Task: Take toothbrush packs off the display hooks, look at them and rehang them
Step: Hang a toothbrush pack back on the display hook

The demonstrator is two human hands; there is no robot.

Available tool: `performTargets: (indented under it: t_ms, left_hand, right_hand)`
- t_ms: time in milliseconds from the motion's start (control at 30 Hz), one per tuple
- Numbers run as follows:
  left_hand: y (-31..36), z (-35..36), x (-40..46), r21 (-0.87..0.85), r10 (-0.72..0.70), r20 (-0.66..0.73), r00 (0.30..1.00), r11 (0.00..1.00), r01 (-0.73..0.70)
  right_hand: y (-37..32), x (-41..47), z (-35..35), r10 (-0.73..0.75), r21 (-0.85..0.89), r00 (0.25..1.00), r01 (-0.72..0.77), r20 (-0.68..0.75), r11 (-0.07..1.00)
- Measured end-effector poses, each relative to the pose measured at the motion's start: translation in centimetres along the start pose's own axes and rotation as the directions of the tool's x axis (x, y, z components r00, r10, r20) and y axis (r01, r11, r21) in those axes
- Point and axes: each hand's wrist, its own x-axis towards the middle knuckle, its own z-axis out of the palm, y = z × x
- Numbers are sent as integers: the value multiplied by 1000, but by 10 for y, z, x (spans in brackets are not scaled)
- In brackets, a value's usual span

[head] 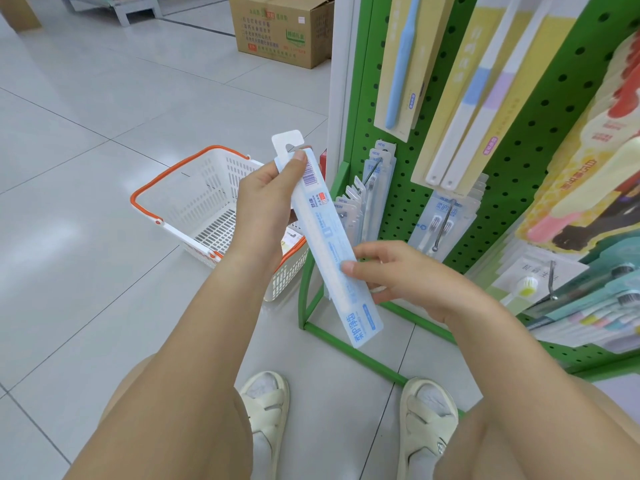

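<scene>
Both hands hold one long pale-blue pack (332, 244) in front of the green pegboard (540, 140), off its hooks and slanting from upper left to lower right. The left hand (266, 199) pinches the pack near its top, thumb lying across the front just below the white hang tab (288, 143); its other fingers are behind the pack and out of sight. The right hand (398, 275) grips the pack lower down, thumb pressed on the printed face and fingers curled round the back edge, only partly visible. The side facing the camera shows a barcode and blue print; the brush inside cannot be made out.

On the pegboard, just right of the pack's upper half, more packs of the same kind hang on a hook (372, 171), bunched so that their number is unclear. Higher on the pegboard hang long yellow-backed packs (405, 60), cut off by the top edge. The goods at the pegboard's right edge are blurred and cropped.

Left of the pegboard, on the tiled floor, stands a white basket (207, 206) with orange handles, partly hidden behind the left arm. A cardboard box (280, 29) sits behind the pegboard's left post, its top cut off. Below the pack, two cream sandals (266, 410) show.
</scene>
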Motion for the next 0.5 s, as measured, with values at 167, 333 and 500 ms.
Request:
performTargets:
  t_ms: [167, 333, 500]
  left_hand:
    - [-9, 4, -2, 169, 94, 31, 995, 981, -98]
    - [-23, 20, -17, 364, 73, 199, 977, 920, -143]
    - [-30, 27, -32, 590, -22, 414, 910, 768, -249]
  right_hand:
    - [-6, -1, 1, -199, 97, 890, 259, -411, 961]
    - [-12, -6, 1, -229, 191, 869, 339, -439, 921]
    - [-8, -8, -6, -247, 7, 860, 280, -446, 960]
